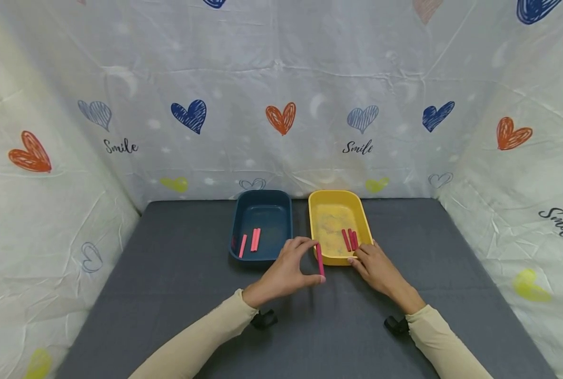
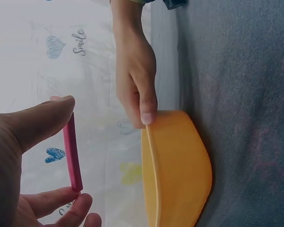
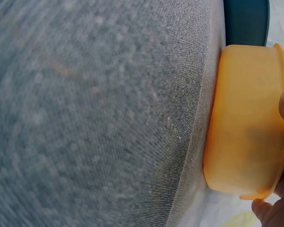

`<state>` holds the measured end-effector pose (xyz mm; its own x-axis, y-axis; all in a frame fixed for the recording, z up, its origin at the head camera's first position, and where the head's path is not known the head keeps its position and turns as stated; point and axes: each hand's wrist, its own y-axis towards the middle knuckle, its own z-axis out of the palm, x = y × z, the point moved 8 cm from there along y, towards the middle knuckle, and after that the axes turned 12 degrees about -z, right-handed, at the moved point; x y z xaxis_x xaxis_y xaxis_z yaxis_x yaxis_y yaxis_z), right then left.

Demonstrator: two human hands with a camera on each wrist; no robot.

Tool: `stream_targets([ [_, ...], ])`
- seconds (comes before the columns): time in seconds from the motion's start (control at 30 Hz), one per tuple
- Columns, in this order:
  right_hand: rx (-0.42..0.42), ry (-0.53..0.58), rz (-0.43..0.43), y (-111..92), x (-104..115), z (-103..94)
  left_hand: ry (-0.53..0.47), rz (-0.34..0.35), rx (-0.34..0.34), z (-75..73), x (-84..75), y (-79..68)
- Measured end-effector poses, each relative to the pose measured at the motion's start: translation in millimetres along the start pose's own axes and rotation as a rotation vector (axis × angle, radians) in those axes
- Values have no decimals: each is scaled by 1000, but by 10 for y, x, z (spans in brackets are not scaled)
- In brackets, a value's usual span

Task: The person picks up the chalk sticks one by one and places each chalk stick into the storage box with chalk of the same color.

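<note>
My left hand [image 1: 286, 271] pinches a dark pink stick [image 1: 320, 259] by its two ends, between thumb and fingertips, in front of the yellow tray [image 1: 316, 223]. The left wrist view shows the same stick [image 2: 72, 153] held clear of the tray. At the tray's near right corner, my right hand [image 1: 381, 268] grips the rim, thumb on the near side. Inside the yellow tray lie three dark pink sticks [image 1: 349, 240], close together. Lighter pink sticks [image 1: 255, 240] lie in the dark blue tray [image 1: 263, 197] on the left, two side by side and one apart.
Both trays stand next to each other at the back of the grey cloth-covered table [image 1: 181, 263]. Behind and at the sides hangs a white curtain [image 1: 281, 68] printed with hearts.
</note>
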<state>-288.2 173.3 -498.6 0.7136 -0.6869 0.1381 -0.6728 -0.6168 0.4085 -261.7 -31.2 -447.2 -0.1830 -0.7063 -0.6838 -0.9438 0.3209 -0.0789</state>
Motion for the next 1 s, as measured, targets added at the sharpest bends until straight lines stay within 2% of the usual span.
stream_targets([
  [0.37,3,-14,4,2,4,-16,-40,23,-17,-86,-60,136],
  [0.67,-2,-21,-3,2,3,-2,-48,52,-47,-137,-112,322],
  [1.0,-15,-9,-24,-11,17,-23,-32,26,-46,-124,-162,545],
])
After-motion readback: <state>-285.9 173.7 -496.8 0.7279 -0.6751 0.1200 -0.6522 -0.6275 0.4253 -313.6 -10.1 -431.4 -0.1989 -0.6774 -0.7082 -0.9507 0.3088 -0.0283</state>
